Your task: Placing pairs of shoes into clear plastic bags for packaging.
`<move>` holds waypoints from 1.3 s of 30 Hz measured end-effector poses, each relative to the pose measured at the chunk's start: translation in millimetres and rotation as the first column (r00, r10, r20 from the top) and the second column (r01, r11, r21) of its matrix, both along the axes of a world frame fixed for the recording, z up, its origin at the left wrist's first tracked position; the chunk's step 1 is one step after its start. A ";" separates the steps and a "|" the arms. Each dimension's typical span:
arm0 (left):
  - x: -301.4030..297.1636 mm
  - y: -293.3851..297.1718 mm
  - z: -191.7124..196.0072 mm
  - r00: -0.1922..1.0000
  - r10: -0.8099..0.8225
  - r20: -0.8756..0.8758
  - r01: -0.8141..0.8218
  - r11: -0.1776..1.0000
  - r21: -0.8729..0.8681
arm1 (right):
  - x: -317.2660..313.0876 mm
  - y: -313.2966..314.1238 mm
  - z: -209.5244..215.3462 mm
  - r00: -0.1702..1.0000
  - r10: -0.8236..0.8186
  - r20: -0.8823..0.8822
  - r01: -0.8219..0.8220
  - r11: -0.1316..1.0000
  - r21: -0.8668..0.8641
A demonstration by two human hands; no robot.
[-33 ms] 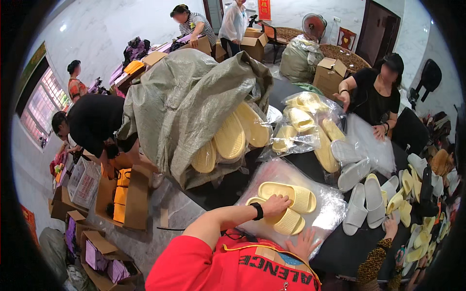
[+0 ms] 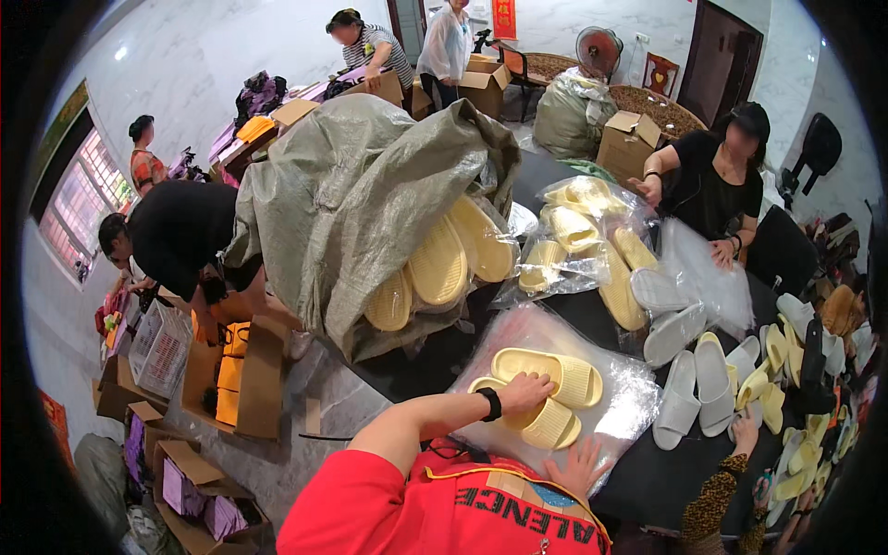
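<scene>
nothing visibly shifts since earlier: left hand [image 2: 525, 393] grips slippers [image 2: 566, 375], right hand [image 2: 578, 465] lies spread on plastic [image 2: 631, 402], whose slick sheets could slide if pushed unevenly.

This appeared to be a packing workshop, judging by the black-topped table [image 2: 661, 486] strewn with yellow slide sandals [image 2: 581, 381], grey slide sandals [image 2: 715, 393] and clear plastic bags [image 2: 627, 398], the bulging woven sack [image 2: 361, 176], the open cardboard boxes [image 2: 262, 398] and several people [image 2: 726, 190] standing among them.
</scene>
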State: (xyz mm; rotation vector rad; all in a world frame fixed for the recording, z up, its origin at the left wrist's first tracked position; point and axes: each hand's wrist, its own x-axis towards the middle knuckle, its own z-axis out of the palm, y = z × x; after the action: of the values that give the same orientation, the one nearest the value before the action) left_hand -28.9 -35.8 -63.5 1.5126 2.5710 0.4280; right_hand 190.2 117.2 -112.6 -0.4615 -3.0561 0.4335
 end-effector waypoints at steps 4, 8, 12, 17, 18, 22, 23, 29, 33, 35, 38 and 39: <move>0.0 -1.8 -3.7 1.000 0.011 -0.029 -0.011 1.000 0.004 | 5.2 0.9 10.5 1.000 -0.009 0.003 0.009 1.000 0.006; 0.3 -0.8 -0.4 0.998 0.003 -0.058 -0.003 1.000 0.003 | 10.7 7.4 -7.9 0.997 0.018 -0.072 -0.011 0.996 0.089; 5.6 -3.5 -3.4 0.997 0.005 -0.071 -0.005 1.000 0.013 | 12.6 5.0 -6.4 0.998 0.019 -0.064 -0.015 0.997 0.071; 9.3 -9.2 9.7 0.997 -0.032 -0.063 0.027 0.997 -0.072 | 21.6 2.0 -9.2 0.996 0.014 -0.090 -0.003 0.992 0.122; 5.0 -15.6 5.7 1.000 -0.007 -0.027 0.004 0.993 -0.116 | 20.0 1.5 -6.0 0.997 0.006 -0.073 0.000 0.997 0.077; -24.9 -56.4 -4.6 0.981 0.186 -0.048 -0.189 0.981 -0.047 | 14.6 2.5 -12.3 0.995 0.021 -0.100 -0.004 0.986 0.168; -35.1 -56.9 15.2 0.979 0.201 -0.032 -0.203 0.958 -0.204 | 12.1 3.5 -6.0 0.998 -0.002 -0.068 0.009 0.995 0.099; -59.2 -70.9 42.5 0.961 0.250 -0.114 -0.248 0.968 0.038 | 1.2 14.8 30.9 0.995 -0.087 0.052 0.089 0.995 -0.034; -39.6 -46.7 68.2 0.975 0.194 -0.112 -0.192 0.981 0.027 | -2.8 20.8 65.4 0.981 -0.182 0.070 0.190 0.971 -0.143; -23.9 -29.1 80.1 0.987 0.073 -0.146 -0.079 0.996 -0.033 | -5.0 26.8 74.9 0.955 -0.252 -0.155 0.104 0.777 -0.620; 2.4 0.8 87.3 0.989 -0.068 -0.132 0.062 0.997 -0.051 | -8.7 21.8 110.3 0.908 -0.335 -0.252 -0.063 0.485 -0.872; 10.1 7.3 92.4 0.986 -0.099 -0.134 0.091 0.994 -0.064 | -11.0 19.3 116.3 0.895 -0.369 -0.252 -0.071 0.440 -0.895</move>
State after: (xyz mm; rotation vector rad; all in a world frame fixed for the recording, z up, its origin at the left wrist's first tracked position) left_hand -18.8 -28.5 28.8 1.6915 2.5723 0.2445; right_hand 179.2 136.5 3.7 -0.5347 -2.0587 1.8817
